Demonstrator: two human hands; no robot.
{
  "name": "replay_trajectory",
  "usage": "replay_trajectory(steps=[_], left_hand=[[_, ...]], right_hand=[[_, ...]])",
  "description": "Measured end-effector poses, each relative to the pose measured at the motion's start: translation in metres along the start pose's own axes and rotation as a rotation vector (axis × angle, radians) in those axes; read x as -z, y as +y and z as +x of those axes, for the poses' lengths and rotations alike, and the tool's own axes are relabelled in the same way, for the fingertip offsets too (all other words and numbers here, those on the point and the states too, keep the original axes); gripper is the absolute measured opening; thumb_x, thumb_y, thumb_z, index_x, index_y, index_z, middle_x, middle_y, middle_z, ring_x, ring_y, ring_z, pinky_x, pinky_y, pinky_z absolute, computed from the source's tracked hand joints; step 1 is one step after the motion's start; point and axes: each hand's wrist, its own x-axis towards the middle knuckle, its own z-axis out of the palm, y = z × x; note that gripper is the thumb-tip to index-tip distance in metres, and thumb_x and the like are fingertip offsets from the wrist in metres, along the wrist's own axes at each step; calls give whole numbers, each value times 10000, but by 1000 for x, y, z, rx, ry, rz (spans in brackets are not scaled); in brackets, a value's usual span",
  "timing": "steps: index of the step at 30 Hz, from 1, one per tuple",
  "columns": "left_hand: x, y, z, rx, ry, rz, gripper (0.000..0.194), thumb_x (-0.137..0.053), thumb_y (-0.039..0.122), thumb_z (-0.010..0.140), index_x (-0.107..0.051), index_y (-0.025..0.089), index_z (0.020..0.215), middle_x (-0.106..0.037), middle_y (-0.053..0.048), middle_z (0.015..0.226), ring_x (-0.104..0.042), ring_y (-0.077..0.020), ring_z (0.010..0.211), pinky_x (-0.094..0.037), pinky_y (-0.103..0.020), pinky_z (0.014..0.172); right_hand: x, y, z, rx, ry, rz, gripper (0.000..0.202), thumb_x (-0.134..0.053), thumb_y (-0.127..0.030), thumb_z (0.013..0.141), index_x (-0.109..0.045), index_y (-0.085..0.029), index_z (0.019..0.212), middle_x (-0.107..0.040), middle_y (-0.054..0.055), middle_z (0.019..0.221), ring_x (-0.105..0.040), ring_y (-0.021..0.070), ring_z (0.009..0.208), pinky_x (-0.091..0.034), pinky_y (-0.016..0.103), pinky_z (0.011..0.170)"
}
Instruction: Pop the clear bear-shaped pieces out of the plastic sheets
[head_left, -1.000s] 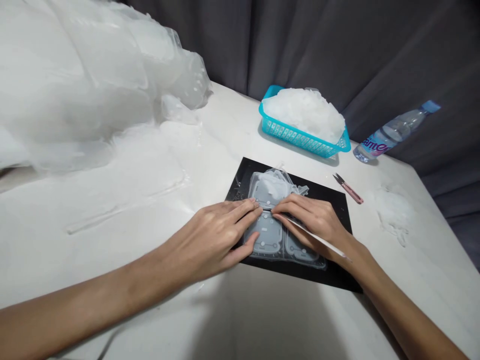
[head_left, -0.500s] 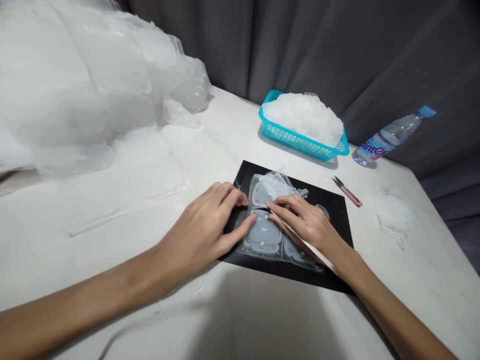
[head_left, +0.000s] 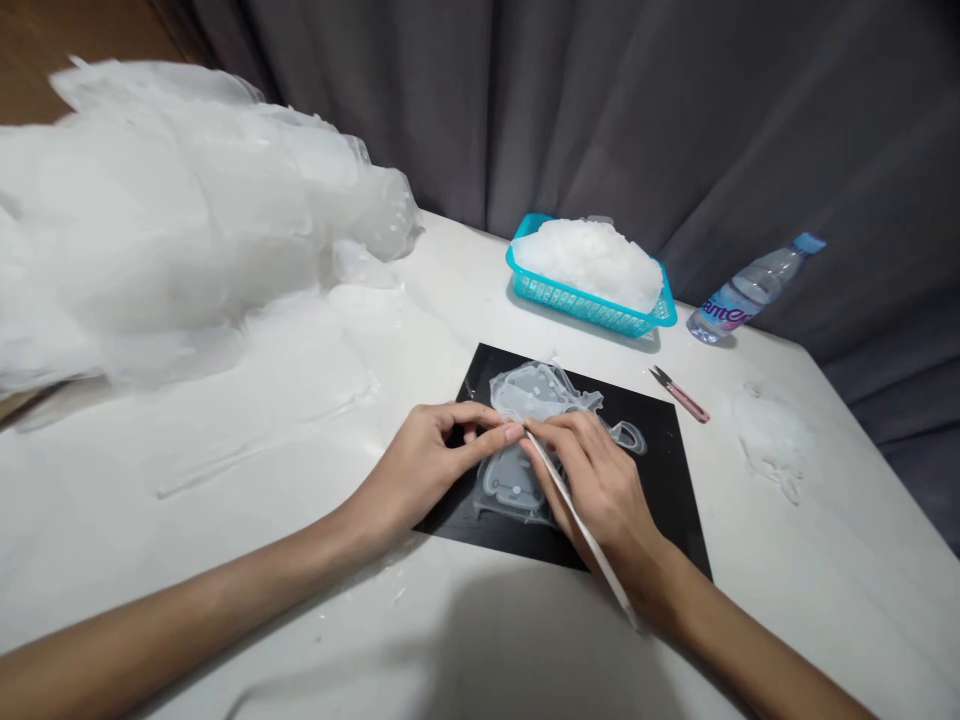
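On a black mat (head_left: 660, 500) lies a translucent, rubbery moulded sheet (head_left: 514, 480) with rounded-rectangle shapes, small holes and ragged thin edges. My left hand (head_left: 450, 445) is closed at its middle, thumb and index finger pinching the sheet. From the right, my right hand (head_left: 592, 480) grips a slim white stick-like tool (head_left: 589, 545). Its tip meets the sheet right by my left fingertips, and its other end slants down toward my wrist. The right fingers and palm cover the sheet's right part. A loose translucent ring-shaped scrap (head_left: 628, 437) sits on the mat beyond my right knuckles.
Behind the mat stands a turquoise basket (head_left: 592, 312) heaped with white translucent pieces. A water bottle (head_left: 754, 290), pink-handled thread snips (head_left: 680, 394) and a pile of clear scraps (head_left: 769, 435) are at the right. Large bags of whitish material (head_left: 187, 230) fill the left.
My left thumb and index finger have come together on the sheet, where they were apart. The white tool has swung steeper. The whole view has tilted up slightly.
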Motion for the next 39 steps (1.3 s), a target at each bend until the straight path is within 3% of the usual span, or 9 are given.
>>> replay_trajectory(steps=[6, 12, 17, 23, 29, 39], left_hand=[[0, 2, 0, -16, 48, -21, 227, -776, 390, 874, -769, 185, 777, -687, 2, 748, -568, -148, 734, -417, -254, 679], [4, 3, 0, 41, 30, -74, 208, -768, 382, 865, -770, 178, 824, -704, -13, 794, -581, -147, 753, -418, -246, 684], [0, 4, 0, 80, 2, -153, 217, -820, 370, 811, -755, 175, 881, -629, 23, 693, -542, -125, 658, -411, -231, 633], [-1, 4, -1, 75, 5, -143, 268, -828, 445, 845, -810, 181, 891, -753, -37, 862, -628, -163, 797, -458, -239, 712], [-2, 7, -2, 83, 59, -154, 313, -863, 468, 795, -781, 172, 736, -661, 10, 654, -526, -114, 617, -417, -221, 599], [-3, 14, 1, 107, 39, -151, 210, -877, 359, 758, -787, 173, 722, -627, 18, 613, -515, -118, 590, -433, -231, 594]], right_hand=[[0, -5, 2, -16, -2, 8, 146, -597, -140, 1034, -654, -108, 1165, -726, 123, 957, -716, 227, 871, -607, 341, 784], [2, -4, 2, -61, -5, 54, 152, -603, -131, 1030, -649, -98, 1171, -713, 127, 983, -703, 221, 859, -597, 347, 778], [-1, -5, 1, -58, 11, 8, 130, -583, -128, 1040, -648, -98, 1149, -712, 121, 951, -705, 213, 849, -599, 331, 772], [-4, -8, 0, -58, 22, -64, 117, -571, -166, 1058, -657, -103, 1107, -719, 109, 918, -712, 212, 845, -596, 326, 789], [-3, -11, 1, -10, -7, -145, 138, -585, -156, 1049, -657, -59, 1117, -724, 131, 919, -715, 226, 849, -581, 334, 774], [-4, -14, 2, -4, -22, -188, 124, -551, -165, 1065, -633, -89, 1117, -729, 124, 895, -700, 229, 804, -585, 356, 732]])
